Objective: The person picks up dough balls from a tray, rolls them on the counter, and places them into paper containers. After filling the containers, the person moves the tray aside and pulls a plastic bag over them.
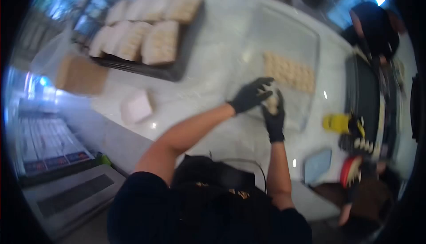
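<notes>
Both of my hands wear black gloves and meet over the near part of a clear, shallow tray (288, 18). Between them is a small pale piece (271, 97), blurred. My left hand (252, 96) reaches in from the left with its fingers curled against the piece. My right hand (274, 119) holds it from below and the right. Just beyond my hands, rows of small pale beige pieces (289, 71) lie in the tray.
A dark tray (177, 71) of pale packs stands at the upper left. Near it are a brown box (82, 75) and a white square container (136, 106). On the right are a yellow object (336, 123), a blue-grey board (317, 166), a red bowl (347, 171) and two other people.
</notes>
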